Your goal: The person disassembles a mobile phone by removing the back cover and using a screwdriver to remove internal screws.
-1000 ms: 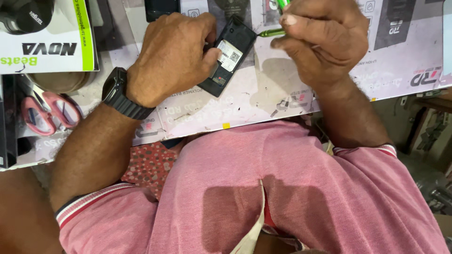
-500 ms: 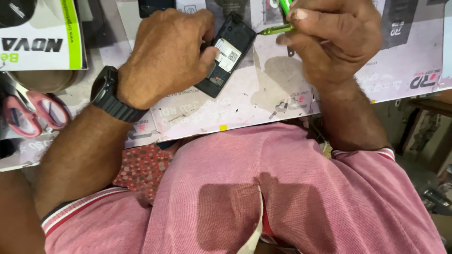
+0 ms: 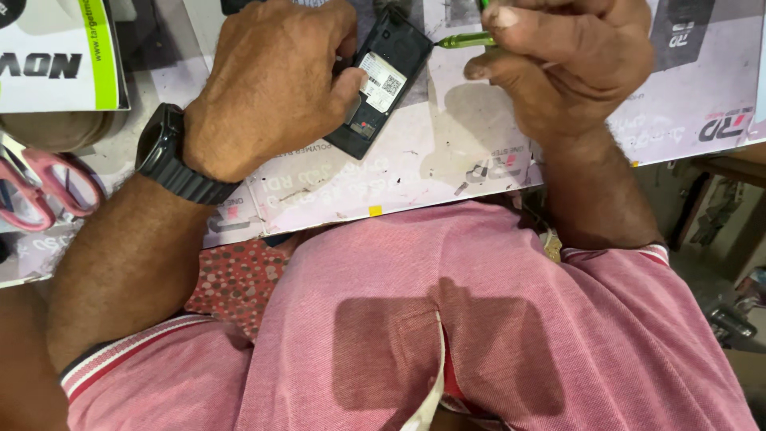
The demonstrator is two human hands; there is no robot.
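A small black phone (image 3: 381, 86) lies back-up on the printed work surface (image 3: 447, 160), its cover off and a white label showing. My left hand (image 3: 275, 84), with a black watch (image 3: 171, 156) on its wrist, presses the phone down with thumb and fingers. My right hand (image 3: 566, 64) grips a green screwdriver (image 3: 467, 40), whose tip touches the phone's upper right edge. The top of the phone is cut off by the frame edge.
Pink-handled scissors (image 3: 44, 187) lie at the left edge. A white and green box (image 3: 60, 52) sits at the top left. The bench's front edge runs just in front of my red shirt (image 3: 447, 319). A spotted cloth (image 3: 235, 275) hangs below the bench.
The view has shifted slightly, so the bench things sit lower and further left. Both hands hold their grips, and the screwdriver tip has stayed at the phone's edge.
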